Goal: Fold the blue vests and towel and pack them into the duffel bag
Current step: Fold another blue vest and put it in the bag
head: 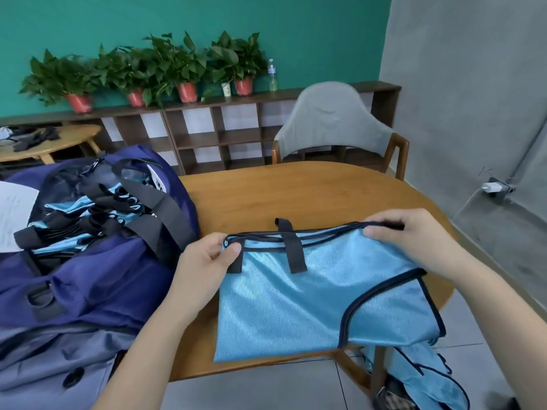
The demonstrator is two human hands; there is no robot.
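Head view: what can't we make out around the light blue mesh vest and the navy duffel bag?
- Navy duffel bag: lower interior hidden by packed blue vests and its own black straps; count unclear.
- Light blue mesh vest: layers beneath hidden by its top layer.
- More blue fabric below the wooden table: cut off by the bottom frame edge.
- White paper: cut off by the left edge, text too small.

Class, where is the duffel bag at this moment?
In the head view, the navy duffel bag sits open at the left end of the wooden table, just left of the left hand and the blue vest.
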